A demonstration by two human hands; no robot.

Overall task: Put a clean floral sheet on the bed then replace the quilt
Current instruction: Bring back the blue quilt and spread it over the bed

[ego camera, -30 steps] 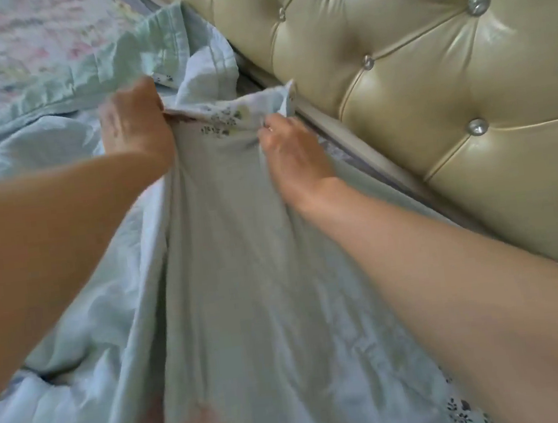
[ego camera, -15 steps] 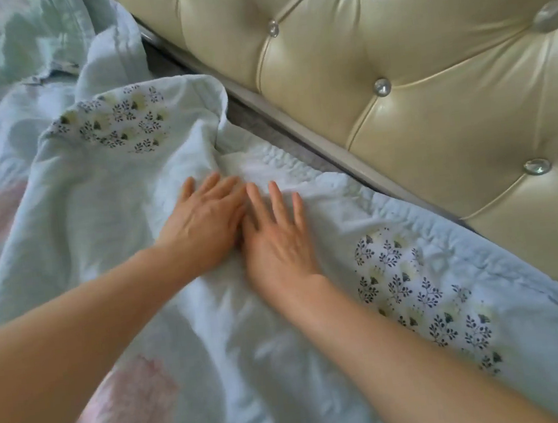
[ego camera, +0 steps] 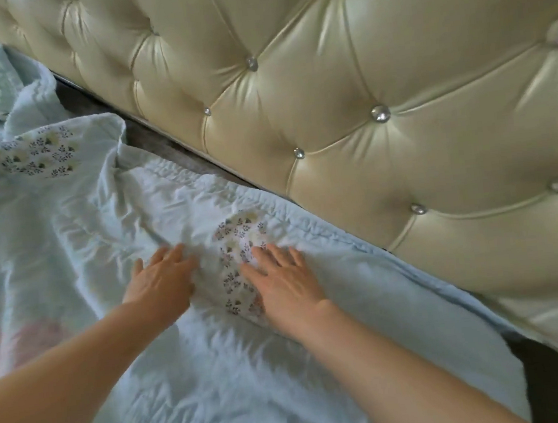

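Hands flat on quilt (near headboard)

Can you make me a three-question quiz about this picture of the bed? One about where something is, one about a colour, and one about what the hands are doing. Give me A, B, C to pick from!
1. Where is the right hand?
A. On the headboard
B. On the quilt, at a flower patch
C. Up in the air

2. What colour is the padded headboard?
A. Cream
B. Red
C. Black

3. What are the two hands doing?
A. Gripping a pillow
B. Making fists
C. Lying flat with straight fingers on the quilt

Answers:
1 B, its fingers reach onto the flower patch sewn into the pale blue-green quilt.
2 A, the tufted panel with shiny buttons is cream.
3 C, the left hand and the right both rest spread open, holding nothing.
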